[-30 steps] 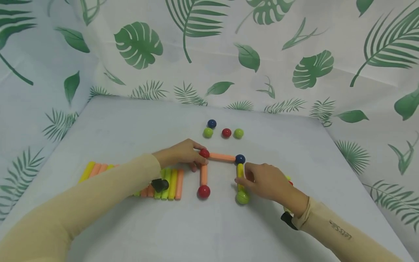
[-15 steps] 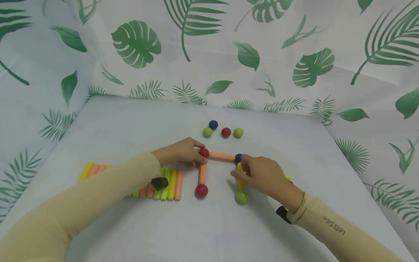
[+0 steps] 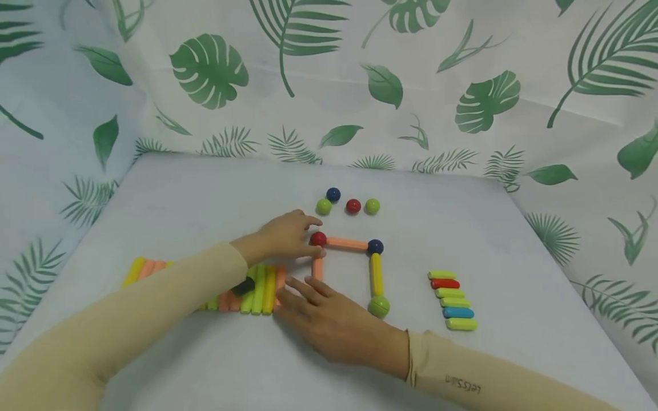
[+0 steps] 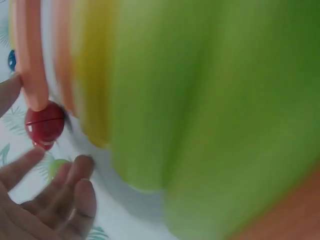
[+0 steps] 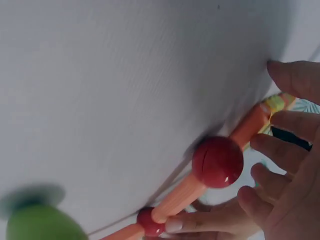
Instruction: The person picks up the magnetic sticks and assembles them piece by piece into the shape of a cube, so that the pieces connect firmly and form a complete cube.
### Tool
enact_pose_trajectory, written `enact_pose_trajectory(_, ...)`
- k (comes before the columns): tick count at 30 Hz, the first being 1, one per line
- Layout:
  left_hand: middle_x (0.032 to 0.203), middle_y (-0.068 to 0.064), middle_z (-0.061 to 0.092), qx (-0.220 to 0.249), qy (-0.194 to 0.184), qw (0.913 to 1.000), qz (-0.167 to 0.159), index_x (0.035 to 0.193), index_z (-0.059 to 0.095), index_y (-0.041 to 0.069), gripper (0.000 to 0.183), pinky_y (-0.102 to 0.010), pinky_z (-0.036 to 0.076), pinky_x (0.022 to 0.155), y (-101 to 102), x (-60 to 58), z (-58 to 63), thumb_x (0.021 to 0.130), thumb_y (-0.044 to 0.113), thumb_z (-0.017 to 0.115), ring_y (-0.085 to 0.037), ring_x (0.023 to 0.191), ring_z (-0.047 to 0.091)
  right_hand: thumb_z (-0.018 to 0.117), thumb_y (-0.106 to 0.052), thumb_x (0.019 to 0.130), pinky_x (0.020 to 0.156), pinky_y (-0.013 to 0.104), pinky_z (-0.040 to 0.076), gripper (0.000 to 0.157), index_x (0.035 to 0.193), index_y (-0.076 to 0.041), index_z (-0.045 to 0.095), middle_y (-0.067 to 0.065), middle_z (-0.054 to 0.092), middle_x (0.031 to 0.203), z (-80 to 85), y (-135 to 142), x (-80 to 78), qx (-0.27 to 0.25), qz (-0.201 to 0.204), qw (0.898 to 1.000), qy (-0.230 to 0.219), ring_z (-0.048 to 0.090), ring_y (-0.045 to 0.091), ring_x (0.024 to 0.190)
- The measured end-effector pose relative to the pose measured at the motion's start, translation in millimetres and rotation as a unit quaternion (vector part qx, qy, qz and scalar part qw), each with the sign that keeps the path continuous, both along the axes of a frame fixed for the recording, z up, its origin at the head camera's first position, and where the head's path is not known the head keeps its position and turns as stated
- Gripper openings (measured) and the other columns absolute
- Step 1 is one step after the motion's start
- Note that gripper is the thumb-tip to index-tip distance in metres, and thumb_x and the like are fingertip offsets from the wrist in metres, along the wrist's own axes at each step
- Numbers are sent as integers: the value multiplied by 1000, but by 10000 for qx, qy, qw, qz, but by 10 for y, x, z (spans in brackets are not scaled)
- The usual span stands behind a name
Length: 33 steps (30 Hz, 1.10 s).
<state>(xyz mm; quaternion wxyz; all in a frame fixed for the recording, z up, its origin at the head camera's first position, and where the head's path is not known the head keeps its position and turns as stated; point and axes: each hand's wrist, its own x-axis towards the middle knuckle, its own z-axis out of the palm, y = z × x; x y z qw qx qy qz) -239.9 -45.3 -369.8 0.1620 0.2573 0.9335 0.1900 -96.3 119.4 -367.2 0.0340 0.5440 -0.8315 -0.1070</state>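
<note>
A frame of sticks and balls lies on the table. My left hand (image 3: 288,235) is at its back left corner, thumb and forefinger spread on either side of a red ball (image 3: 319,238). In the left wrist view the thumb meets an orange stick (image 4: 31,55). My right hand (image 3: 334,325) reaches left across the front, fingers extended and holding nothing, by the end of a row of sticks (image 3: 259,291). It hides the front red ball (image 5: 218,162) in the head view. A blue ball (image 3: 376,246), yellow stick (image 3: 377,275) and green ball (image 3: 378,306) form the right side.
Behind the frame lie loose balls: blue (image 3: 333,194), red (image 3: 353,206) and two green ones, one of them a green ball (image 3: 372,206) at the right. Several short sticks (image 3: 452,302) form a column at the right. A leaf-print cloth (image 3: 319,85) hangs behind the table.
My right hand has left the blue ball and yellow stick and swung left to the stick row, uncovering the short sticks. The left forefinger has lifted off the red ball.
</note>
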Motion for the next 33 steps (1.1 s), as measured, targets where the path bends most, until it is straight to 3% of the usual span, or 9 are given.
enact_pose_trajectory(4,138,-10,56,-100,484,9983,-306,145,57,18,65,-45,45,104,-11,36,-20,92,55,68,-26,122,56,63,-22,101,116,42,31,42,142,-16,57,7,49,149,4,-44,77,-22,380,9992,149,40,26,142)
enact_pose_trajectory(8,139,-11,57,-155,457,9980,-401,144,58,16,62,-45,41,108,-19,70,10,94,52,67,-27,128,53,69,-24,98,115,37,32,36,133,-20,63,2,57,138,78,-74,191,-157,1008,9948,69,46,19,135)
enact_pose_trajectory(11,137,-10,59,-88,388,9984,-392,144,57,15,61,-44,40,109,-41,90,33,95,50,67,-27,129,52,70,-27,97,114,35,33,33,129,-20,66,-1,59,132,101,-103,232,-160,1183,9928,12,49,15,131)
enact_pose_trajectory(16,133,-7,60,0,281,9987,-426,146,56,15,62,-43,40,109,-59,102,33,95,49,67,-26,125,53,72,-25,95,87,23,48,20,115,-21,72,-6,63,110,107,-103,264,120,1222,9919,317,59,8,95)
enact_pose_trajectory(19,132,-7,60,-8,233,9988,-424,147,55,16,62,-43,40,109,-59,103,28,96,49,67,-25,124,53,72,-32,96,73,17,45,15,109,-25,73,-10,60,99,132,-72,305,329,1144,9929,-25,53,4,79)
enact_pose_trajectory(22,133,-7,59,-62,249,9988,-416,148,54,17,63,-43,40,109,-52,103,27,96,49,67,-25,123,54,72,-42,94,71,16,43,19,109,-30,74,-13,61,97,160,-5,331,491,741,9932,-756,49,1,75)
enact_pose_trajectory(26,136,-10,57,-114,285,9986,-426,148,53,16,64,-44,42,107,-35,101,23,95,49,67,-25,122,54,75,-40,92,71,20,47,15,104,-30,76,-14,63,90,199,120,277,725,-340,9846,-1551,50,0,69)
enact_pose_trajectory(30,138,-11,55,-111,331,9984,-453,148,53,16,63,-44,43,106,-25,105,32,95,47,68,-25,122,55,79,-32,90,62,24,46,11,96,-23,77,-11,60,76,280,258,132,787,-1387,9755,-1518,49,4,61)
enact_pose_trajectory(33,129,-8,58,-10,376,9981,-489,143,59,17,57,-40,46,102,-23,113,73,94,42,71,-22,113,56,81,-32,88,53,23,43,14,89,-18,77,-8,56,67,347,359,6,414,-1723,9781,-1095,46,8,53)
